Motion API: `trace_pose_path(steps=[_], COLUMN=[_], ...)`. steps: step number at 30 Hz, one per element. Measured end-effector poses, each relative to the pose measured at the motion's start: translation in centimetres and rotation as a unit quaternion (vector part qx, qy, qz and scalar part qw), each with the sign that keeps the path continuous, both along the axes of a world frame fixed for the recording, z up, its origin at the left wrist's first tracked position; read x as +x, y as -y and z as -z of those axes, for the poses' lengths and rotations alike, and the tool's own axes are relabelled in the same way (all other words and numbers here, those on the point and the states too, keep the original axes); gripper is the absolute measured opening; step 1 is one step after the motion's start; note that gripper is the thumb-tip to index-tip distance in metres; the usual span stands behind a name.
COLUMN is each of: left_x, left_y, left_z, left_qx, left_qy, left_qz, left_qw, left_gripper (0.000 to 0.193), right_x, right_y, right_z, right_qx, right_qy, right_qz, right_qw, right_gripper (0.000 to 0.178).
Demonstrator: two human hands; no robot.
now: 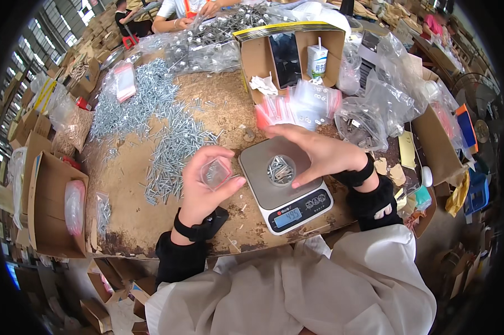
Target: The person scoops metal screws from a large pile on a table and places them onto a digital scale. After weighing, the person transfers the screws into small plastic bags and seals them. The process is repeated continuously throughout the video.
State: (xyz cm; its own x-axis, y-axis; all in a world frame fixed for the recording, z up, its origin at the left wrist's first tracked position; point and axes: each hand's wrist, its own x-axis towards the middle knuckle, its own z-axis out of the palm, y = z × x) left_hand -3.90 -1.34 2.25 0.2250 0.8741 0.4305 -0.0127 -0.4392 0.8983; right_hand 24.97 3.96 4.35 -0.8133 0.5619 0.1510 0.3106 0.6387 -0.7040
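Our left hand is curled around a small clear plastic bag with a reddish edge, its thumb and fingers gripping the sides. Our right hand has its fingers spread, arched over the far right part of a flat electronic scale with a grey metal plate and white body, which sits between our two hands. On that plate, just beside our right thumb, stands a round clear plastic cup with silver metal screws inside; we cannot tell whether the thumb touches its rim. The scale's small lit display faces us, nearer than the cup.

Beyond our left hand, a broad heap of loose silver screws spreads over the worn brown surface. Well to the left of that hand lies a narrow clear bag of hardware, near an open brown cardboard box. Just beyond our right hand are flat clear bags with red edges, in front of a cardboard box with a yellow-and-black edge holding a white-and-blue drink carton. Farther off, across from our hands, a co-worker's hands are near a pile of dark metal parts
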Motion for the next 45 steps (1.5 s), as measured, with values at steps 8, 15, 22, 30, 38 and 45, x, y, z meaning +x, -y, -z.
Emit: trace_pose_path(steps=[8, 15, 22, 30, 38, 45], left_x=[1.3, 2.1, 4.0, 5.8, 5.6, 6.0], left_y=[0.9, 1.3, 2.0, 2.3, 1.8, 2.2], left_z=[-0.2, 0.2, 1.9, 1.7, 2.1, 1.7], left_qx=[-0.004, -0.019, -0.138, -0.175, -0.186, -0.245], left_qy=[-0.075, -0.176, -0.086, -0.042, 0.003, 0.102], left_qz=[-0.008, 0.01, 0.168, 0.228, 0.243, 0.215], left_qw=[0.997, 0.984, 0.972, 0.957, 0.952, 0.94], left_gripper=[0.043, 0.041, 0.064, 0.067, 0.062, 0.034], right_x=[-1.2, -1.8, -2.7, -2.7, -2.2, -2.4], right_y=[0.5, 1.6, 5.5, 5.9, 5.4, 5.0], right_z=[2.6, 0.6, -2.4, -2.2, -1.0, 0.0], right_qx=[0.07, -0.016, 0.179, 0.178, -0.016, -0.132], right_qy=[0.023, -0.024, -0.075, -0.039, -0.101, -0.244], right_qz=[0.017, 0.065, 0.041, 0.069, 0.108, 0.078], right_qw=[0.997, 0.997, 0.98, 0.981, 0.989, 0.958], right_gripper=[0.108, 0.098, 0.102, 0.096, 0.083, 0.078])
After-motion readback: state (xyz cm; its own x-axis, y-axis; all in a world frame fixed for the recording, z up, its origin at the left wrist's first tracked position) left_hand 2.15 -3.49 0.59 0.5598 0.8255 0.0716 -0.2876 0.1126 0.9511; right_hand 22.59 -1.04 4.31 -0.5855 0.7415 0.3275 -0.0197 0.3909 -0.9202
